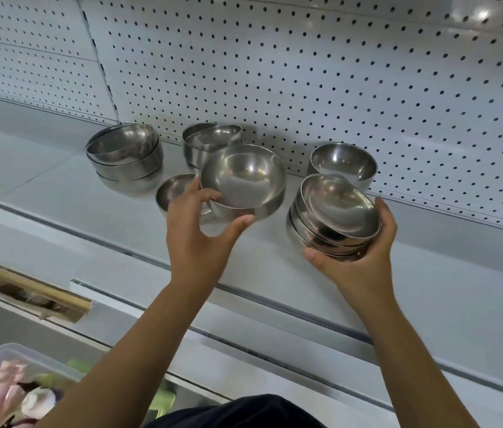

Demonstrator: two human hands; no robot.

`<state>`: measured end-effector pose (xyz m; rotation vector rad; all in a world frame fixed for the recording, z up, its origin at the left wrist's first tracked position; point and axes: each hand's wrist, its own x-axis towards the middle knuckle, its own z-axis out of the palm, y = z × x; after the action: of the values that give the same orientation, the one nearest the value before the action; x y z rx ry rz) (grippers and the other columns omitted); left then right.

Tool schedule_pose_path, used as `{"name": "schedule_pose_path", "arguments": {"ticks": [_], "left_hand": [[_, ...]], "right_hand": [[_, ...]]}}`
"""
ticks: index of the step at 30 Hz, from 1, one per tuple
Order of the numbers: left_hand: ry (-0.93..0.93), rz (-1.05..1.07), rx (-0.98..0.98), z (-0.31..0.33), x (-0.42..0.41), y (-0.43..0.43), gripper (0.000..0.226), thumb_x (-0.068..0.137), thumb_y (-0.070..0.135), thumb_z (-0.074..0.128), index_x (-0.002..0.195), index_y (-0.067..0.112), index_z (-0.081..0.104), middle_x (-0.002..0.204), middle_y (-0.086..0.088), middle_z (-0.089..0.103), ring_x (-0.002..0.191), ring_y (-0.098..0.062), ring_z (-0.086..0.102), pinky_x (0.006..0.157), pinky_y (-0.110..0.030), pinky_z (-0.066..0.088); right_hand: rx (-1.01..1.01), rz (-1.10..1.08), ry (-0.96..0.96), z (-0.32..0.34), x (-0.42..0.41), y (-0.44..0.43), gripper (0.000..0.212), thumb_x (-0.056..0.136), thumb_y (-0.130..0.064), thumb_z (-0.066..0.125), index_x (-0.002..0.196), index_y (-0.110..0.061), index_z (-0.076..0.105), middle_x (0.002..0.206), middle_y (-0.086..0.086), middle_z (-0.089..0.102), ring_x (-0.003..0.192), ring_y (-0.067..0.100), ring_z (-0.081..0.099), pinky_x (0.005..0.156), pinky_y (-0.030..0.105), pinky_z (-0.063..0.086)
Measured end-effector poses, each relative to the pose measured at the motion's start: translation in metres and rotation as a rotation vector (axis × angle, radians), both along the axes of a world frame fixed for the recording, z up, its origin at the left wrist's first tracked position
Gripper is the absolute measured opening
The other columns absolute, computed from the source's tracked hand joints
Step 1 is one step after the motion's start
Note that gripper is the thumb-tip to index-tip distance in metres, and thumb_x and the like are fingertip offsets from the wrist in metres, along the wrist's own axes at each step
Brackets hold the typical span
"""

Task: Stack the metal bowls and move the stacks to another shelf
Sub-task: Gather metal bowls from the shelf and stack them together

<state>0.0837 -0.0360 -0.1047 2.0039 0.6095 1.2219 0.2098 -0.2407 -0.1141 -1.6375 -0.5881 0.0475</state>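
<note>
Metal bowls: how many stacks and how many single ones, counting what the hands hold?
Stacks of metal bowls: 3 (left stack, back stack, held stack in right hand)
Single metal bowls: 3 (held bowl in left hand, small bowl behind it, right rear bowl)
Total: 6

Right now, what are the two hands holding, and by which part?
The left hand grips a metal bowl by its near left edge; the right hand cups a stack of bowls around its lower side.
</note>
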Motion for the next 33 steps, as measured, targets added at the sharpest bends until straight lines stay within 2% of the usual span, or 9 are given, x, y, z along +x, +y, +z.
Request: {"name": "schedule_pose_path", "arguments": {"ticks": [2,7,13,17,19,23,26,29,33], "left_hand": [[0.064,-0.031,0.020,-0.005,0.007,-0.008,0.051,0.071,0.065,0.075,0.109,0.037,0.056,0.135,0.001,0.062,0.124,-0.023,0.054,0.099,-0.038,0.047],[0.158,-0.049,0.020,-0.019,0.018,-0.026,0.056,0.069,0.066,0.077,0.110,0.032,0.060,0.124,0.004,0.065,0.119,-0.025,0.057,0.096,-0.048,0.051],[0.226,-0.055,-0.026,-0.032,0.023,-0.031,0.054,0.070,0.060,0.083,0.111,0.036,0.057,0.131,0.004,0.061,0.120,-0.023,0.057,0.097,-0.047,0.052],[0.253,-0.065,-0.036,-0.035,0.024,-0.031,0.053,0.072,0.058,0.084,0.112,0.037,0.055,0.136,0.004,0.058,0.124,-0.023,0.055,0.099,-0.047,0.052],[0.273,-0.081,-0.032,-0.034,0.023,-0.031,0.055,0.074,0.055,0.083,0.115,0.035,0.055,0.135,0.006,0.059,0.124,-0.021,0.054,0.100,-0.045,0.051],[0.227,-0.114,-0.124,-0.031,0.015,-0.034,0.069,0.076,0.058,0.078,0.133,0.030,0.051,0.131,0.013,0.057,0.126,-0.014,0.052,0.103,-0.032,0.043],[0.141,0.033,-0.088,-0.033,0.004,-0.031,0.065,0.081,0.059,0.073,0.132,0.023,0.055,0.134,0.004,0.056,0.127,-0.019,0.050,0.108,-0.041,0.045],[0.109,0.236,-0.003,-0.034,0.002,-0.018,0.053,0.084,0.045,0.080,0.125,0.017,0.060,0.145,-0.010,0.044,0.136,-0.030,0.039,0.114,-0.051,0.035],[0.270,0.331,-0.177,-0.029,0.007,0.001,0.062,0.086,0.048,0.078,0.134,0.018,0.053,0.164,-0.022,0.014,0.151,-0.040,0.015,0.121,-0.055,0.016]], "right_hand": [[-0.011,-0.028,0.011,-0.001,0.001,-0.013,0.129,0.056,-0.022,0.099,0.155,-0.043,0.020,0.140,-0.035,0.040,0.124,-0.016,0.050,0.096,0.004,0.045],[-0.022,-0.077,0.032,-0.009,0.000,-0.032,0.129,0.060,-0.011,0.099,0.157,-0.039,0.018,0.137,-0.033,0.042,0.122,-0.018,0.052,0.092,0.002,0.044],[-0.031,-0.080,0.049,-0.014,-0.002,-0.042,0.127,0.060,-0.013,0.099,0.154,-0.043,0.019,0.136,-0.038,0.041,0.125,-0.014,0.051,0.097,0.006,0.045],[-0.067,-0.057,0.072,-0.012,-0.002,-0.041,0.130,0.057,-0.024,0.102,0.152,-0.052,0.017,0.131,-0.047,0.042,0.125,-0.014,0.052,0.103,0.016,0.046],[-0.083,-0.051,0.072,-0.013,-0.003,-0.042,0.130,0.055,-0.028,0.102,0.150,-0.056,0.017,0.135,-0.042,0.043,0.126,-0.012,0.052,0.104,0.019,0.046],[-0.090,-0.046,0.075,-0.012,-0.005,-0.043,0.129,0.054,-0.030,0.102,0.147,-0.059,0.018,0.140,-0.035,0.045,0.127,-0.010,0.052,0.104,0.019,0.045],[-0.085,-0.021,0.088,-0.012,-0.005,-0.045,0.127,0.055,-0.030,0.101,0.148,-0.057,0.019,0.139,-0.036,0.044,0.126,-0.011,0.052,0.101,0.015,0.045],[-0.094,0.004,0.092,-0.012,-0.005,-0.046,0.128,0.055,-0.031,0.101,0.147,-0.059,0.017,0.138,-0.038,0.042,0.125,-0.014,0.050,0.098,0.011,0.044],[-0.098,0.036,0.107,-0.012,-0.006,-0.046,0.130,0.055,-0.030,0.101,0.149,-0.059,0.017,0.134,-0.041,0.043,0.121,-0.018,0.052,0.097,0.013,0.043]]}}
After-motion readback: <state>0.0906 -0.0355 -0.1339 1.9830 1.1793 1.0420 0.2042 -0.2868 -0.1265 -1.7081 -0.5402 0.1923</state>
